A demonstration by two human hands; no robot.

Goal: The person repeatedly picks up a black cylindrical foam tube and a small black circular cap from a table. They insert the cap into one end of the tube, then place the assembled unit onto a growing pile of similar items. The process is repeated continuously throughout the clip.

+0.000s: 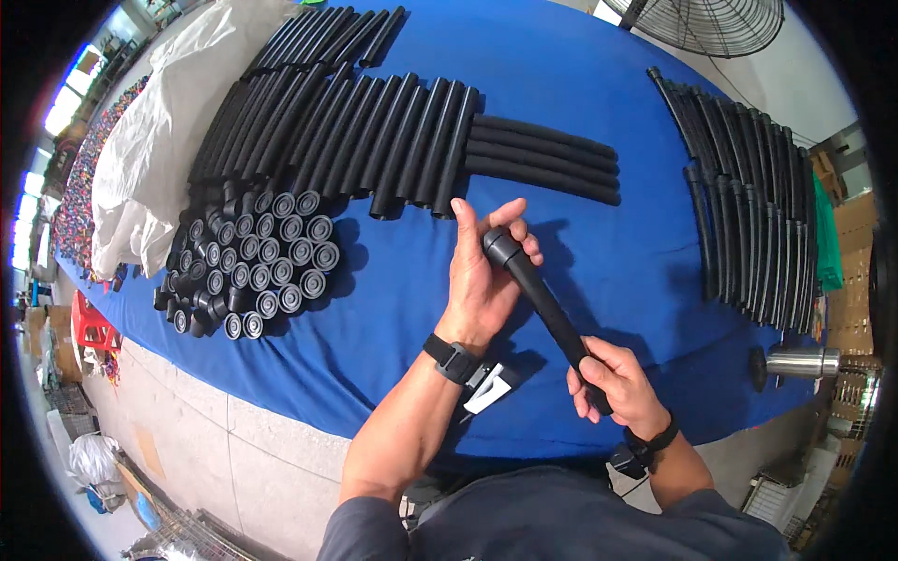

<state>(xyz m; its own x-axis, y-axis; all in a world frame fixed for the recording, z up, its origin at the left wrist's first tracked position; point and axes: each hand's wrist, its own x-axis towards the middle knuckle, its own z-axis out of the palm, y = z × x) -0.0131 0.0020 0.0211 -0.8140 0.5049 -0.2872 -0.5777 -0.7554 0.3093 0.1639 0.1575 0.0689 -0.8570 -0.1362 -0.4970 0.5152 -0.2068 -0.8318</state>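
A black foam-covered tube [554, 313] slants across in front of me, with a wider black end cap [501, 247] at its upper end. My right hand [619, 379] is closed around the tube's lower end. Beside the cap, my left hand [479, 285] is open, palm turned up, thumb and fingers apart; whether its fingers touch the cap I cannot tell. Several round black caps [268, 250] stand grouped at the left. Behind them lie rows of black tubes [402, 140], with several foam-covered tubes [543, 159] set crosswise at their right end.
Blue cloth [580, 56] covers the table. Capped black tubes [748, 196] lie in rows at the right. A small white squeeze tube [487, 391] lies near my left wrist. A metal cylinder [803, 362] sits at the right edge, a fan [711, 23] behind, white sheeting [154, 140] at left.
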